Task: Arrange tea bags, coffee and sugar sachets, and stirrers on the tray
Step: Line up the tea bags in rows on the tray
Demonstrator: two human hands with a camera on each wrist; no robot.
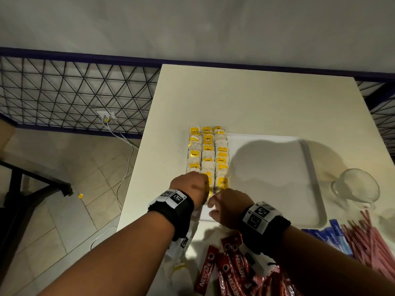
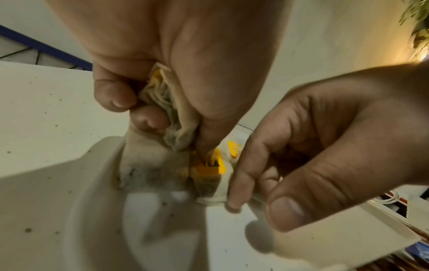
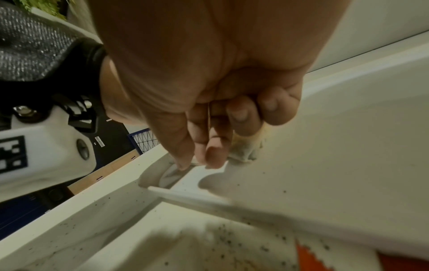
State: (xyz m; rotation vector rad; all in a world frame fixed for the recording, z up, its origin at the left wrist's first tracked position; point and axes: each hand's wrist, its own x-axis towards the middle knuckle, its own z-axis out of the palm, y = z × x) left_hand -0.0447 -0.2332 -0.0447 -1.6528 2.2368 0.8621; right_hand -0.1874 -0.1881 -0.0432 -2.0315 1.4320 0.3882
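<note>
A white tray [image 1: 308, 167] lies on the table, with three columns of yellow-tagged tea bags [image 1: 208, 152] along its left side. Both hands meet at the near end of those columns. My left hand [image 1: 202, 189] grips a crumpled bunch of tea bags [image 2: 167, 106] in its curled fingers, and its thumb presses a yellow-tagged tea bag [image 2: 209, 165] on the tray. My right hand [image 1: 213, 202] pinches the near edge of that bag [image 3: 246, 148] at the tray's front left corner. Red coffee sachets [image 1: 230, 265], blue sugar sachets [image 1: 333, 233] and pink stirrers [image 1: 372, 244] lie in front of the tray.
A glass cup [image 1: 355, 186] stands on the table [image 1: 256, 99] right of the tray. More loose tea bags [image 1: 177, 268] lie under my left forearm. The table's left edge drops to a tiled floor [image 1: 74, 189] with cables. A wire fence [image 1: 74, 92] runs behind.
</note>
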